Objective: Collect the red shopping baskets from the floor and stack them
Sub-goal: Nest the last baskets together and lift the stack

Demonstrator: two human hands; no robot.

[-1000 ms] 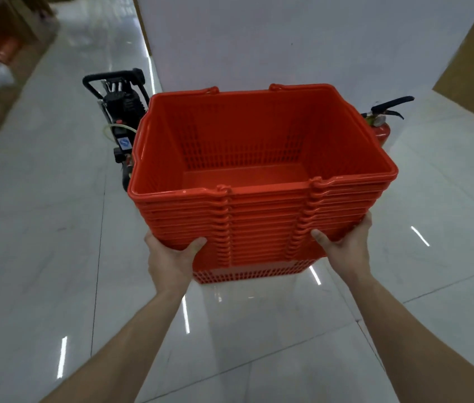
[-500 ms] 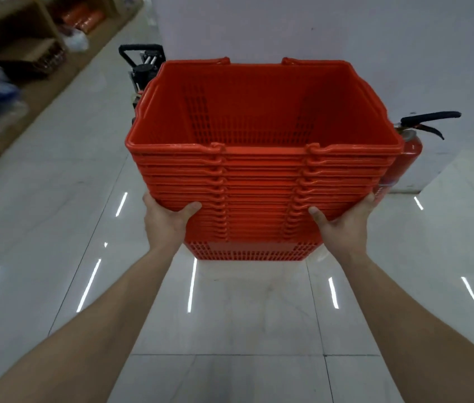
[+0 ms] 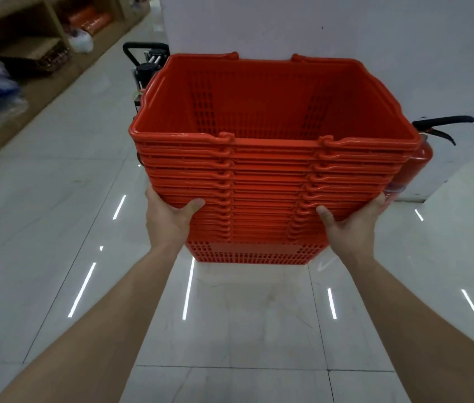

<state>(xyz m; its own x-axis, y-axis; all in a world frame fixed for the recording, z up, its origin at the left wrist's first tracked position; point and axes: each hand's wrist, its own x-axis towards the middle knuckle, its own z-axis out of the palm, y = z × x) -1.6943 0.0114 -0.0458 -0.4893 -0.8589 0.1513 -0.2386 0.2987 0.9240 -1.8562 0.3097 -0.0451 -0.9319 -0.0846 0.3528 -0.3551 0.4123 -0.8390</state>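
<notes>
The nested stack of red perforated plastic shopping baskets (image 3: 270, 158) is carried clear of the glossy white tiled floor (image 3: 55, 257), held low down at its two near corners. Our left hand (image 3: 169, 219) and right hand (image 3: 349, 228) each clamp a lower rim, thumbs across the front. We judge the load top-heavy: with the grip this low, a tilt could tip it. Just beyond stand a red fire extinguisher (image 3: 413, 164) and a black wheeled machine (image 3: 145, 65); collision is possible.
</notes>
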